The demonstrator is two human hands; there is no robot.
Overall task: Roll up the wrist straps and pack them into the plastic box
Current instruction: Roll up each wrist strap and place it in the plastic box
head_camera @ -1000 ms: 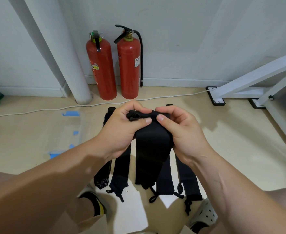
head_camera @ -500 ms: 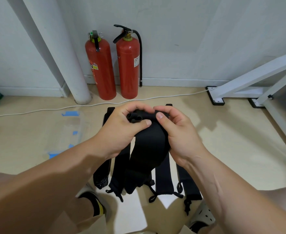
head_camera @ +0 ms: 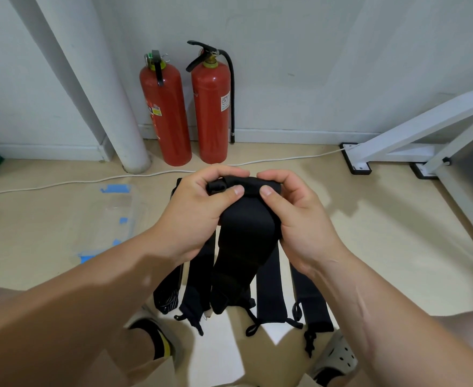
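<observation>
Left hand [head_camera: 193,216] and right hand [head_camera: 299,219] pinch the rolled top end of one black wrist strap [head_camera: 246,236]; its hanging tail partly hides four floor straps [head_camera: 271,289] beneath; the clear plastic box [head_camera: 112,219], left, is faint; two fire extinguishers [head_camera: 168,113] stand far.

Pale grey wall [head_camera: 341,51], beige floor [head_camera: 383,233]; two red fire extinguishers [head_camera: 168,113] stand against the wall beside a white pipe [head_camera: 98,88], a white cable [head_camera: 62,184] crosses the floor, and perhaps a table's white frame [head_camera: 414,127] stands right
</observation>
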